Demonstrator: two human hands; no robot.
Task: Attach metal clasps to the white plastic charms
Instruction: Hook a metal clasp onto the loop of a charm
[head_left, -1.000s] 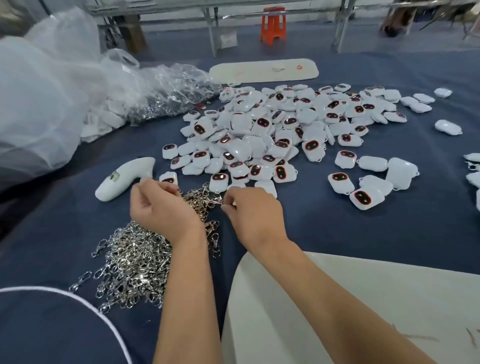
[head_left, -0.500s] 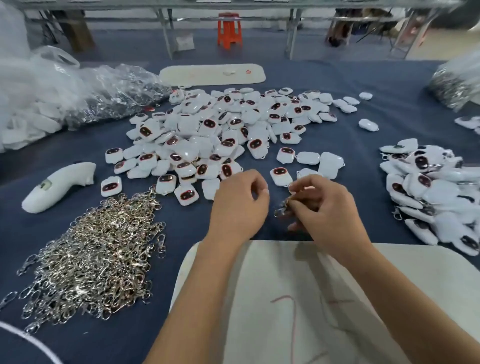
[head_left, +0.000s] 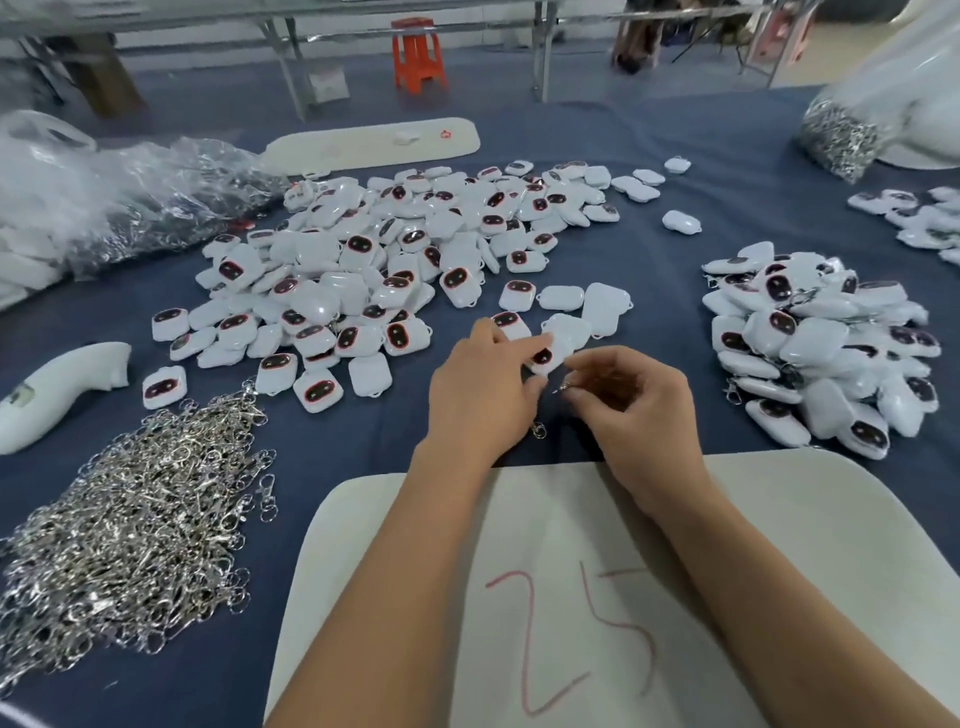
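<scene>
My left hand (head_left: 480, 400) pinches a white plastic charm (head_left: 545, 359) with a dark red-rimmed face, just above the blue cloth at the centre. My right hand (head_left: 636, 410) is close beside it and pinches the ring end of a metal clasp (head_left: 562, 386) next to the charm's edge. Another bit of the clasp (head_left: 537, 430) shows below my left hand. A big pile of loose charms (head_left: 395, 260) lies beyond my hands. The heap of silver clasps (head_left: 150, 535) lies at the near left.
A second pile of charms with clasps (head_left: 821, 348) sits at the right. A pale board marked 25 (head_left: 779, 571) lies under my forearms. A white handheld device (head_left: 52, 389) is at the left. Clear plastic bags (head_left: 119, 202) lie far left, and a bag of metal parts (head_left: 836, 137) far right.
My hands have left the clasp heap and moved right to the centre. My left hand has picked up a charm, and my right hand now holds a clasp against it.
</scene>
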